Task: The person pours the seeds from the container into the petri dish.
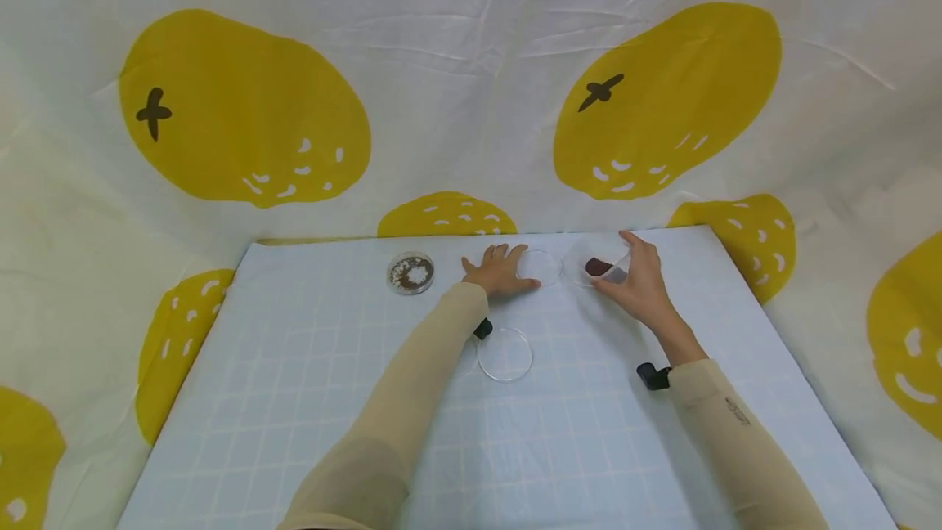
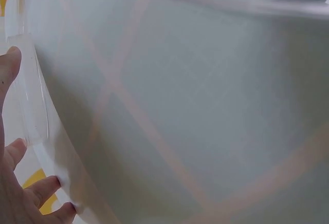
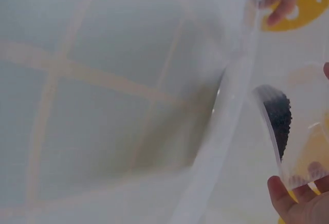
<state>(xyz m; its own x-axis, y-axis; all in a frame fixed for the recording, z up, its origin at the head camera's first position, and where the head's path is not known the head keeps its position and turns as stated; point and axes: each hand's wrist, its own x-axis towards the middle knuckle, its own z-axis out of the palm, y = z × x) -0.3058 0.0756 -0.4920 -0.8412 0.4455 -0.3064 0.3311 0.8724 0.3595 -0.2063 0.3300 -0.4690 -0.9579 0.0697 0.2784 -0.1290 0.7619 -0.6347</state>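
My left hand (image 1: 502,272) is at the back of the table, its thumb and a finger at opposite sides of a clear, shallow round dish (image 2: 33,95). To the right of it my right hand (image 1: 639,280) grips a clear plastic cup (image 3: 307,142) between thumb and fingers. The cup leans over, and dark brown granules (image 1: 598,267) lie slanted inside. Another clear circular rim shows beneath the cup in the head view. Left of my left hand stands a round clear dish (image 1: 410,273) with brown crumbs and white pieces in it.
A clear ring-shaped rim (image 1: 505,355) lies nearer me, beside my left wrist, and a fainter one is partly hidden by the sleeve. The table (image 1: 294,366) has a pale checked cloth. Behind it hangs a white curtain (image 1: 456,121) with yellow fruit prints.
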